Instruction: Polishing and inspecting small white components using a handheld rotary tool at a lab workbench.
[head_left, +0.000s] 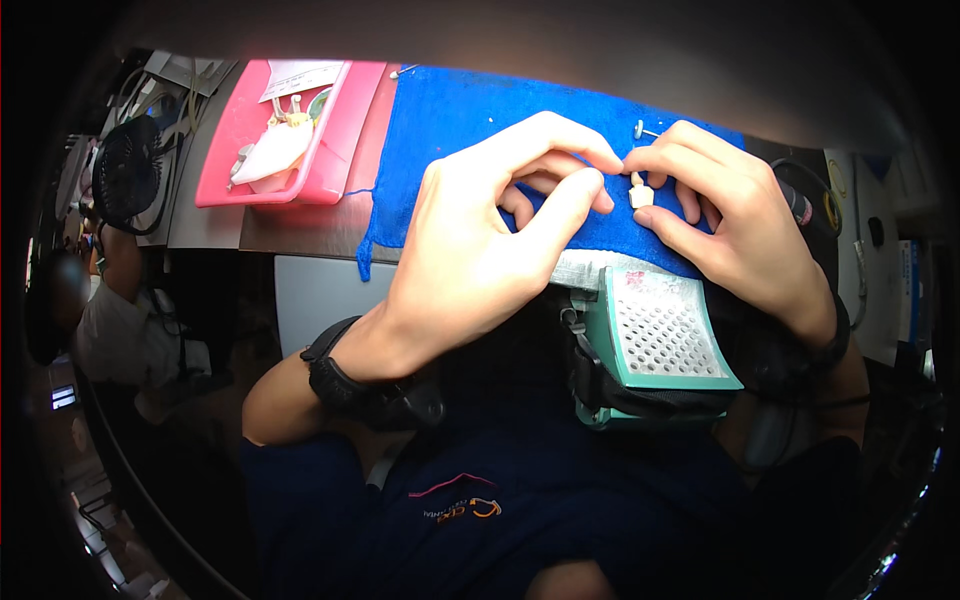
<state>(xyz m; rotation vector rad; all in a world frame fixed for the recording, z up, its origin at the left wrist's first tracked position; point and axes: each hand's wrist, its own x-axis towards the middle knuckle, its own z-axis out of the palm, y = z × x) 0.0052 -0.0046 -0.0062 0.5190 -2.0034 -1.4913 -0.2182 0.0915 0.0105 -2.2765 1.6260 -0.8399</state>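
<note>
Your left hand point(480, 235) and right hand point(735, 215) meet fingertip to fingertip, pinching a small white piece point(641, 195) over the blue towel point(450, 120) on your grey desk point(300, 230). Pink tray point(335, 150) far left, black fan point(128, 170) beyond it, perforated green block point(660, 330) near you.

cloth point(450, 120): we see plain bright blue
tray point(330, 150): we see pink
small piece point(641, 196): we see cream-white
perforated box point(655, 335): we see teal, dotted white grid
fan point(125, 170): we see black
</note>
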